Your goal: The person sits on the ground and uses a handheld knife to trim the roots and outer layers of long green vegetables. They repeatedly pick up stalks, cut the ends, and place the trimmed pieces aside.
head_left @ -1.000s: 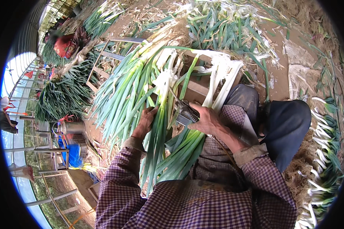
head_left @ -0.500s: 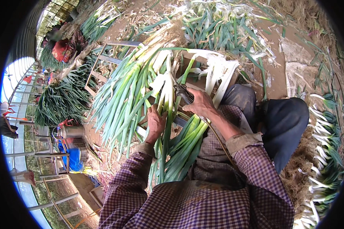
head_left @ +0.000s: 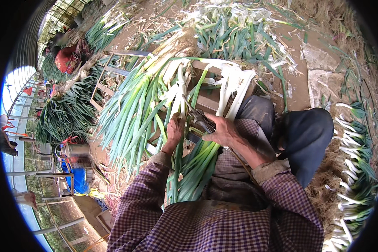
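Where the person sat in a purple checked shirt (head_left: pixel 222 227) and dark trousers (head_left: pixel 302 134), the ground was bare soil littered with husks and trimmed leaves, and a greenhouse frame (head_left: pixel 33 67) curved along the left side. Just beyond the lap, the left hand (head_left: pixel 174 132) was clenched around the stalks of a bunch of green onions (head_left: pixel 193 168) lying across the knees. Just to its right, the right hand (head_left: pixel 222 130) gripped a dark-handled knife (head_left: pixel 197 117), its blade pointing far-left against the white stems. Farther off, a large heap of green onions (head_left: pixel 134 105) lay over a wooden frame (head_left: pixel 109 71), with more cut piles (head_left: pixel 235 29) at the far side.
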`<state>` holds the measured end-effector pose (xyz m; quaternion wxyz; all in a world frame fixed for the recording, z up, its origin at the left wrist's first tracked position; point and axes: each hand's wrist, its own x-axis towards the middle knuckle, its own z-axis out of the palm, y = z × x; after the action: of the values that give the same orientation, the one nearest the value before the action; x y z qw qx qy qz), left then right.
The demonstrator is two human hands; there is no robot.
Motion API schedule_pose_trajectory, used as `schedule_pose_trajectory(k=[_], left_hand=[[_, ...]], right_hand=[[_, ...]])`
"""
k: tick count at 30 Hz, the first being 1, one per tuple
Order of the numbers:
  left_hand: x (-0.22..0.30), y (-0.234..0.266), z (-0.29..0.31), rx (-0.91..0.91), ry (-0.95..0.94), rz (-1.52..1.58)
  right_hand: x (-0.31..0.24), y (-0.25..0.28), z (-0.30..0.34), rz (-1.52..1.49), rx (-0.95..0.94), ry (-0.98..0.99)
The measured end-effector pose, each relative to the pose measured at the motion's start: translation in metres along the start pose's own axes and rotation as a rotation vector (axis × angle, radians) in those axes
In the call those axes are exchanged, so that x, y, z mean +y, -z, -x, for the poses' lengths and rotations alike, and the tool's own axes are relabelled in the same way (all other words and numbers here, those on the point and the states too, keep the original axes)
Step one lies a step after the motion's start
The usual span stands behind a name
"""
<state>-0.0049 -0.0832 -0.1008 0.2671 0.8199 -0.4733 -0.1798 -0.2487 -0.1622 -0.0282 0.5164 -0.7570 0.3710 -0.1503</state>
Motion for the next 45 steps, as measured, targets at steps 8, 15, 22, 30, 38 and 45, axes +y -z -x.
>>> schedule_pose_trajectory(k=[8, 15, 22, 30, 38, 45], left_hand=[[0.021, -0.006, 0.013, -0.168, -0.033, 0.254], [0.033, 0.004, 0.045, -0.251, -0.016, 0.337], [0.063, 0.016, 0.055, -0.331, 0.044, 0.43], [0.043, 0.013, 0.054, -0.353, 0.042, 0.48], [0.06, 0.013, 0.048, -0.352, -0.012, 0.444], [0.073, -0.008, 0.045, -0.412, -0.049, 0.418]], right_hand=[[0.004, 0.028, 0.024, -0.061, 0.07, 0.005], [0.015, 0.04, 0.011, -0.032, 0.106, -0.114], [0.007, 0.056, 0.002, 0.019, 0.102, -0.161], [-0.009, 0.055, 0.037, 0.05, -0.001, -0.163], [-0.011, 0.057, 0.068, 0.057, 0.027, -0.097], [-0.001, 0.072, 0.048, 0.151, 0.224, -0.183]])
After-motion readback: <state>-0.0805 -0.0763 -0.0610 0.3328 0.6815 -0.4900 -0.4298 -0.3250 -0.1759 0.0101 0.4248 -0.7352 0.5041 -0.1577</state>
